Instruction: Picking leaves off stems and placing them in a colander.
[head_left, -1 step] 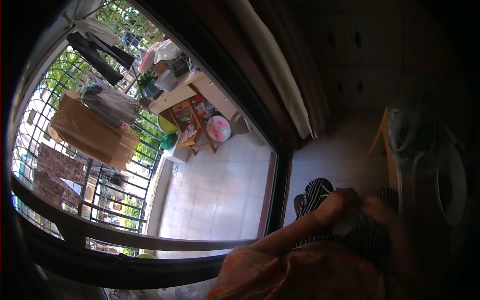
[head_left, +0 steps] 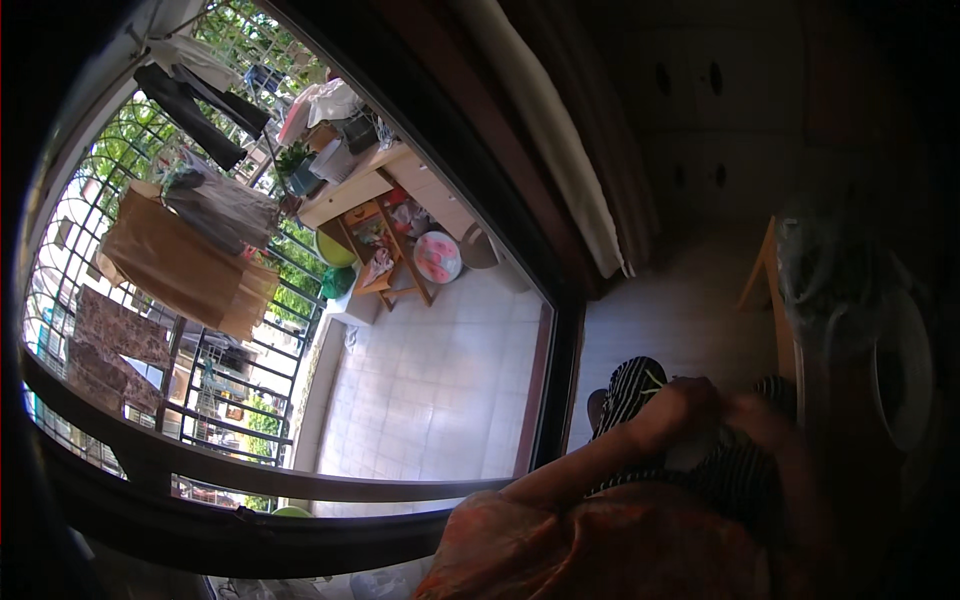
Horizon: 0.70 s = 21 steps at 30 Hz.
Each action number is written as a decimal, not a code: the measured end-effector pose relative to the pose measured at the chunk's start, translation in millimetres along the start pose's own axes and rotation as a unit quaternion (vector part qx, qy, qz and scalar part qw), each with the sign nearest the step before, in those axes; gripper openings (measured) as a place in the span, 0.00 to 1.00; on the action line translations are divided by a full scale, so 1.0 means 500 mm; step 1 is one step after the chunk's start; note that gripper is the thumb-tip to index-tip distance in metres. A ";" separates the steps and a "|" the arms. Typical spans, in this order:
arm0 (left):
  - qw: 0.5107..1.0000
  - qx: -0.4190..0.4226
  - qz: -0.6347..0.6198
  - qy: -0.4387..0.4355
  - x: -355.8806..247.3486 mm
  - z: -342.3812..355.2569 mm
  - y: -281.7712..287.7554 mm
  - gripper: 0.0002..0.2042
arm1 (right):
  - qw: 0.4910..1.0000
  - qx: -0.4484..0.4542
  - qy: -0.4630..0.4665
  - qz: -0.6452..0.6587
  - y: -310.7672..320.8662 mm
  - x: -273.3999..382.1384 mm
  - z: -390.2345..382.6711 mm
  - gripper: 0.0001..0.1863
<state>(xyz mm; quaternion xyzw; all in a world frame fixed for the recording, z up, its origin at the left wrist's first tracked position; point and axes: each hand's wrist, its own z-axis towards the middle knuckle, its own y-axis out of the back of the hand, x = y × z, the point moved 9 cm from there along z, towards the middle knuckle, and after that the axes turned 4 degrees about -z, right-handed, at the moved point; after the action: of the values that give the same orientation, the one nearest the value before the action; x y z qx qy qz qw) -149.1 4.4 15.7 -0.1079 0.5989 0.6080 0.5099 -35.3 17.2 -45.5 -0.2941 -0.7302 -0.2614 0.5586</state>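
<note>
My left hand (head_left: pixel 686 402) and my right hand (head_left: pixel 766 424) meet close together over my lap, low on the right in dim light. The left hand's fingers are curled. A small pale thing (head_left: pixel 690 456) shows just under the hands, and a thin yellow-green strand (head_left: pixel 651 381) lies beside the left hand. Whether either hand grips them is too dark to tell. Black-and-white striped trousers (head_left: pixel 628 385) lie beneath the hands, and orange patterned cloth (head_left: pixel 590 550) covers the near foreground.
A wooden frame (head_left: pixel 768 290) and a round pale object (head_left: pixel 905 370) stand at the right. A dark sliding-door frame (head_left: pixel 562 370) opens on a tiled balcony (head_left: pixel 430 380) with a wooden stool (head_left: pixel 385 255), a pink dish (head_left: pixel 437 257), hanging clothes (head_left: pixel 180 260) and a metal railing (head_left: pixel 240 380).
</note>
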 end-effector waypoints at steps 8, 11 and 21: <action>0.963 -0.057 0.155 -0.213 -0.098 -0.002 0.032 0.17 | 0.948 0.061 -0.054 0.308 -0.032 0.004 -0.039 0.10; 0.968 -0.048 0.134 -0.208 -0.118 0.010 0.042 0.18 | 0.937 0.051 -0.043 0.342 -0.026 0.014 -0.049 0.10; 0.974 -0.216 -0.065 0.021 0.025 0.034 0.139 0.10 | 0.988 -0.118 0.006 0.100 0.036 0.087 -0.189 0.13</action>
<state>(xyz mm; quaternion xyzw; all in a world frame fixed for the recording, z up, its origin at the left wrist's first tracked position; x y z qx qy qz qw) -198.5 41.2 53.9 -0.2669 0.4556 0.6863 0.5002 31.0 -31.5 20.2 -0.4279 -0.6580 -0.2903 0.5474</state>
